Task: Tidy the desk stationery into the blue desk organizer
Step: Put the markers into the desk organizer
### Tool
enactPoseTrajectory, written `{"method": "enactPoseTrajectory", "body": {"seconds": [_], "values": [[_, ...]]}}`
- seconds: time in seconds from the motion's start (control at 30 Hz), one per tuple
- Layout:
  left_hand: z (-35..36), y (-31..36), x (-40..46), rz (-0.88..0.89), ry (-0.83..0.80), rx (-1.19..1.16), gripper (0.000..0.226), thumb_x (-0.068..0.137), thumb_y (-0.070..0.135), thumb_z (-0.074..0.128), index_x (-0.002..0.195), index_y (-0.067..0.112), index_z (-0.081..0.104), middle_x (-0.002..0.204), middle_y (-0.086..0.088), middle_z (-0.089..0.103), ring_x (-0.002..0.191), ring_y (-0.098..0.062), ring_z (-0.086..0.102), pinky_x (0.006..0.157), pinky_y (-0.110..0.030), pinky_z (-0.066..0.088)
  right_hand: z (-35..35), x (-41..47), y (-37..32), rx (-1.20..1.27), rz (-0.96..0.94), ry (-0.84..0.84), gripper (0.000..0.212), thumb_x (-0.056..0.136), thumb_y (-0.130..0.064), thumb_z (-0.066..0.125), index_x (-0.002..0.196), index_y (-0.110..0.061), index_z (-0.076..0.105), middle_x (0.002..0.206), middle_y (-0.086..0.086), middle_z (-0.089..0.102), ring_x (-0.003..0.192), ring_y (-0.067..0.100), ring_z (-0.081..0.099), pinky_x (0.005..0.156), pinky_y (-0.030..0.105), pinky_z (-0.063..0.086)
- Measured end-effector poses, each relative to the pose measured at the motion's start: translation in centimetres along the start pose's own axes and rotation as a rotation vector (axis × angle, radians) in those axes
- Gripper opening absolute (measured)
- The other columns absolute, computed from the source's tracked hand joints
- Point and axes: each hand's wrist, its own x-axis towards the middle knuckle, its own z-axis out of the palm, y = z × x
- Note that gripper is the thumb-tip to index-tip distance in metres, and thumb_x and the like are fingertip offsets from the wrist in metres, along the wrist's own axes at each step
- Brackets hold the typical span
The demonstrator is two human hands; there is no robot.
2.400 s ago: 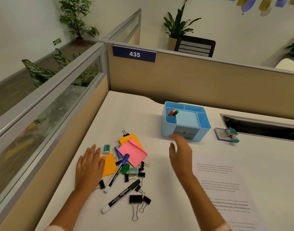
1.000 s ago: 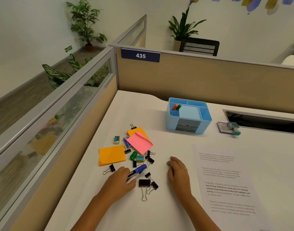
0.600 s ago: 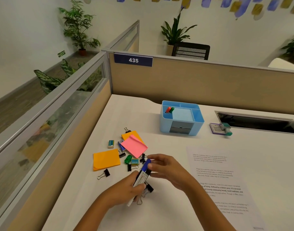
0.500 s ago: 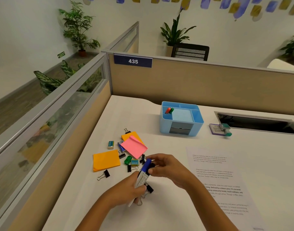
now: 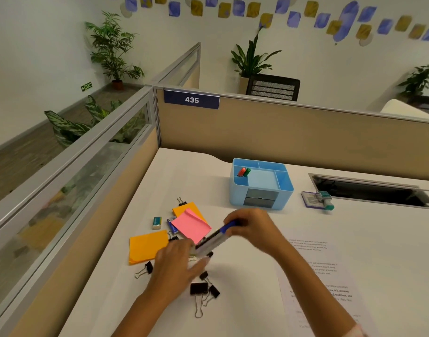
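Cubicle 435's white bench (image 5: 233, 312) is hosting a tidy-up: the right hand (image 5: 253, 224) is grasping a blue-capped marker (image 5: 214, 238) above the clutter, the left hand (image 5: 177, 261) hanging released, the blue desk organizer (image 5: 261, 184) awaiting at far right, likely next.

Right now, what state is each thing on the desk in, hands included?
Organizer: upright, two markers in its back-left slot.
Blue marker: capped, lifted, tilted, cap end in right hand.
Right hand: shut on blue marker.
Left hand: fingers spread, at marker's lower end; grip blurred.
Pink notes: top sheet curled up.
Orange notes: flat.
Big clip: lying flat.
Eraser: flat, apart from the pile.
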Motion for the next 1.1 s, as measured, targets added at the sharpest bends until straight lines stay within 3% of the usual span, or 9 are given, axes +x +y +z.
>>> {"method": "enactPoseTrajectory", "body": {"seconds": [0.1,0.27,0.33,0.47,0.6,0.7,0.8,0.93,1.1], "values": [[-0.4,-3.4,0.9,-0.112,0.170,-0.031,0.056,0.089,0.060,0.031,0.108,0.014,0.058,0.109,-0.005,0.063,0.112,-0.027,0.054,0.086,-0.041,0.044,-3.6,1.5,0.1,-0.121,-0.037,0.237,0.017,0.081,-0.015,0.070,0.098,-0.016,0.071,0.098,-0.001,0.068,0.090,0.010,0.059,0.081,0.014,0.045],[-0.4,-8.9,1.3,-0.359,0.174,0.033,0.044,0.095,0.033,0.043,0.125,0.002,0.052,0.137,-0.019,0.050,0.137,-0.037,0.029,0.102,-0.056,0.033,-8.2,4.4,0.0,-0.288,-0.158,0.543,0.010,0.083,-0.006,0.067,0.091,-0.006,0.072,0.093,0.010,0.073,0.082,0.025,0.066,0.073,0.013,0.040],[-0.3,-9.9,0.8,-0.370,0.157,0.050,0.056,0.090,0.038,0.032,0.128,0.000,0.050,0.139,-0.020,0.046,0.137,-0.038,0.029,0.103,-0.056,0.032,-9.3,5.7,0.2,-0.392,-0.195,0.508,0.010,0.086,-0.005,0.063,0.092,-0.003,0.071,0.095,0.014,0.072,0.083,0.028,0.066,0.070,0.020,0.046],[0.4,-10.5,-0.1,-0.330,0.135,0.102,0.074,0.085,0.048,0.014,0.132,0.001,0.047,0.144,-0.018,0.041,0.136,-0.037,0.032,0.104,-0.054,0.031,-9.9,8.7,1.0,-0.542,-0.130,0.291,0.016,0.089,-0.010,0.060,0.103,-0.005,0.068,0.108,0.012,0.069,0.095,0.026,0.064,0.084,0.028,0.048],[0.6,-10.4,0.1,-0.356,0.107,0.104,0.068,0.087,0.045,0.016,0.139,0.008,0.038,0.151,-0.009,0.030,0.141,-0.027,0.023,0.110,-0.048,0.023,-8.5,11.5,1.9,-0.608,0.032,0.054,0.023,0.092,-0.012,0.057,0.113,-0.010,0.065,0.117,0.008,0.065,0.104,0.023,0.061,0.091,0.027,0.048],[0.4,-10.2,0.2,-0.362,0.129,0.091,0.080,0.081,0.052,0.004,0.140,0.010,0.038,0.152,-0.006,0.028,0.142,-0.024,0.022,0.111,-0.044,0.020,-6.9,13.1,3.1,-0.579,0.031,0.039,0.024,0.089,-0.007,0.059,0.113,-0.010,0.065,0.115,0.008,0.065,0.104,0.024,0.061,0.093,0.033,0.049],[0.4,-10.2,0.2,-0.370,0.113,0.082,0.071,0.085,0.048,0.010,0.141,0.011,0.035,0.153,-0.004,0.025,0.143,-0.022,0.020,0.112,-0.043,0.018,-5.5,13.8,4.2,-0.560,0.117,0.004,0.027,0.087,-0.012,0.063,0.115,-0.011,0.063,0.115,0.007,0.064,0.104,0.024,0.060,0.095,0.034,0.049],[0.5,-10.3,0.3,-0.370,0.095,0.079,0.070,0.086,0.048,0.012,0.142,0.011,0.034,0.153,-0.005,0.026,0.142,-0.022,0.021,0.112,-0.044,0.018,-4.3,13.5,6.2,-0.445,0.049,0.113,0.024,0.090,-0.007,0.048,0.105,-0.006,0.068,0.111,0.016,0.064,0.106,0.033,0.056,0.091,0.040,0.046],[0.4,-10.4,0.1,-0.334,0.099,0.100,0.083,0.086,0.058,0.002,0.136,0.006,0.043,0.148,-0.012,0.036,0.138,-0.029,0.031,0.108,-0.050,0.026,-4.0,14.1,6.4,-0.490,0.144,0.075,0.025,0.090,-0.017,0.060,0.115,-0.017,0.063,0.118,0.006,0.062,0.105,0.024,0.058,0.095,0.033,0.049]]}}
